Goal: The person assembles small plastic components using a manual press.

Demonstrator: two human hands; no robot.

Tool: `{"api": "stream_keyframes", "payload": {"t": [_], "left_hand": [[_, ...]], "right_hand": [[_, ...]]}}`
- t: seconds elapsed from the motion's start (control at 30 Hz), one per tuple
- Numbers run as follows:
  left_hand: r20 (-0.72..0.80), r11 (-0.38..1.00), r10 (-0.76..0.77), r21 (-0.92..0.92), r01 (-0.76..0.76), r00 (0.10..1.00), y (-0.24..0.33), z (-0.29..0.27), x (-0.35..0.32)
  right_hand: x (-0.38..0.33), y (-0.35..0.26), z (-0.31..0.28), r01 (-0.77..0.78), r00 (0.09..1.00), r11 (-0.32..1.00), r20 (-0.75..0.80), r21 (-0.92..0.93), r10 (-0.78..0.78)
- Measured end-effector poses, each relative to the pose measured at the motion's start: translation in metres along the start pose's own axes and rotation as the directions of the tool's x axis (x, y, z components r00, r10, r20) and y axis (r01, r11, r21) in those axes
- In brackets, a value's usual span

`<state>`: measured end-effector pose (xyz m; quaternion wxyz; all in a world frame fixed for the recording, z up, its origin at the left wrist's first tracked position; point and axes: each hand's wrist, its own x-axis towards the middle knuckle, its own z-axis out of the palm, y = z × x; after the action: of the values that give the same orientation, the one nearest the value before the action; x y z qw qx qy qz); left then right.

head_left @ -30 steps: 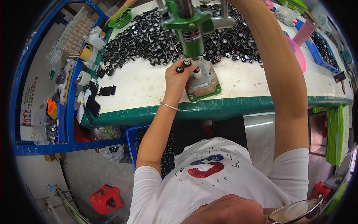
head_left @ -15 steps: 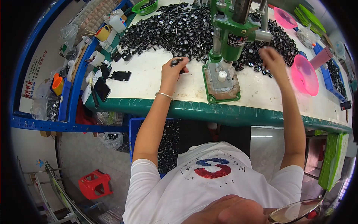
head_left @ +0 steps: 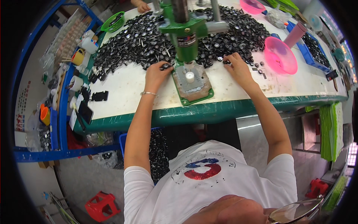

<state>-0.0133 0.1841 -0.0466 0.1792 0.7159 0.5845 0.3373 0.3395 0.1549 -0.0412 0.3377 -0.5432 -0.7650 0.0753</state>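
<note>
My left hand [head_left: 156,75] is closed around small black wheel parts [head_left: 165,67], just left of the green press [head_left: 186,46]. My right hand [head_left: 238,70] is at the near edge of the pile, right of the press. Its thumb and fingers pinch a small black wheel [head_left: 226,62], partly hidden by the fingertips. On the press's base plate [head_left: 197,92] stands a white round holder [head_left: 190,77] with nothing seen on it. A large heap of black wheels with metal pins [head_left: 138,41] spreads behind both hands.
Pink bowls [head_left: 287,63] and a blue bin [head_left: 311,56] of black parts stand at right. A green basket [head_left: 113,23] is at far left. Another person's hand [head_left: 141,6] reaches in at the far edge. A phone [head_left: 85,112] lies near the left table edge.
The view has shifted. My right hand has come down and left to the pile's near edge and now pinches a wheel. My left hand still holds its parts beside the press.
</note>
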Motion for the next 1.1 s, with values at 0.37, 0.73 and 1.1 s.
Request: {"api": "stream_keyframes", "payload": {"t": [0.37, 0.73, 1.1], "left_hand": [[0.046, 0.509, -0.364, -0.826, 0.24, 0.93, 0.026, -0.034, -0.033], [0.203, 0.286, -0.305, -0.912, 0.293, 0.93, 0.034, -0.036, -0.047], [0.235, 0.426, -0.227, -0.849, 0.313, 0.945, 0.085, -0.023, -0.058]], "right_hand": [[0.006, -0.048, -0.012, -0.227, 0.971, 0.868, 0.173, 0.442, 0.165], [-0.004, -0.122, 0.015, 0.19, 0.976, 0.88, 0.015, 0.434, -0.218], [0.001, -0.121, 0.018, -0.012, 0.988, 0.853, 0.138, 0.522, -0.071]]}}
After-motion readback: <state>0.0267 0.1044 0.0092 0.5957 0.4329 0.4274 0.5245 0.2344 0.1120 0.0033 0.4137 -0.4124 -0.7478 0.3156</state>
